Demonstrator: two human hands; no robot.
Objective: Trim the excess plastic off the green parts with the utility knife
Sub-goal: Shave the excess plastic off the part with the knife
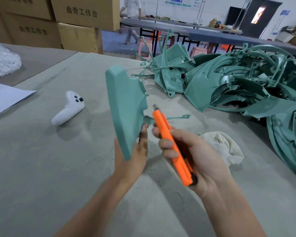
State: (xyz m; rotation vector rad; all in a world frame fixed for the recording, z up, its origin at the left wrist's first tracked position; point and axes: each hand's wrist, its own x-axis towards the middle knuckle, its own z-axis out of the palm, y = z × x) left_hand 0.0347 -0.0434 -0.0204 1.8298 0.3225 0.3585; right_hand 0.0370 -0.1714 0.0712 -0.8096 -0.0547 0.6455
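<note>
Both hands meet above the middle of the near half of a grey felt-covered work surface (41, 159). The left hand (135, 154) grips the lower end of one green part (125, 106), with the palm beneath it and the fingers up its right side. The part stands nearly upright, a tall curved panel with a smooth face and a jagged, notched right edge.

The right hand (191, 156) is curled round an orange utility knife (171, 147), fingers wrapped over the body. The knife slants up and away, and its short metal tip (155, 106) lies just beside the part's notched edge. Whether the tip touches the plastic cannot be told. A thin green strip (178, 117) juts out to the right behind the knife.

Fine pale shavings (106, 156) dust the surface round the hands. A crumpled off-white cloth (225, 144) lies just right of the right hand. Along the right edge and toward the far right corner sprawls a big heap of green parts (237, 79): fan-shaped panels and thin curved ribs, tangled together.

Left of the held part, well apart from it, a white handheld controller (70, 108) rests on the surface. A white sheet of paper (3, 98) lies at the left edge. Brown cardboard boxes (82, 12) are stacked beyond the far left corner, and a person (132, 14) walks past long tables at the back of the room.
</note>
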